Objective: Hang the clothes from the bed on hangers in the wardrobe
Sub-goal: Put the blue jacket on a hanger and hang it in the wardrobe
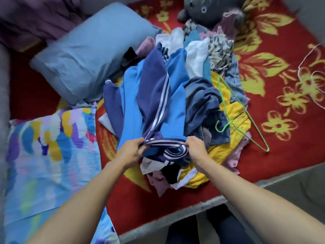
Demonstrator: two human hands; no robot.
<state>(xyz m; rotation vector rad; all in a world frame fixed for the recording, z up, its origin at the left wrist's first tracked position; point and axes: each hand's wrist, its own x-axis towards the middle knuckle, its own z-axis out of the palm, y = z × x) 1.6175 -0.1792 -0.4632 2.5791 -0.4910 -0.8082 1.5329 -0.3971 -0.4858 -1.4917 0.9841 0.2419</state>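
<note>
Head view: bed seen from above.
My left hand [131,153]: fingers curled, gripping the striped hem of the blue jacket [153,95] at frame centre.
My right hand [194,149]: pinching the same hem.
Jacket: draped over the clothes pile [202,103] on the red bedspread [263,136].
Green hanger [229,122]: right of centre, lying on the pile.

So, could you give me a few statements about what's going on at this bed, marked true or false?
1. The left hand and the right hand both hold the jacket. True.
2. The right hand holds the hanger. False: the hanger lies on the pile, untouched.
3. A pillow lies left of the pile. True.
4. The jacket is on a hanger. False: it lies on the pile, with no hanger in it.
</note>
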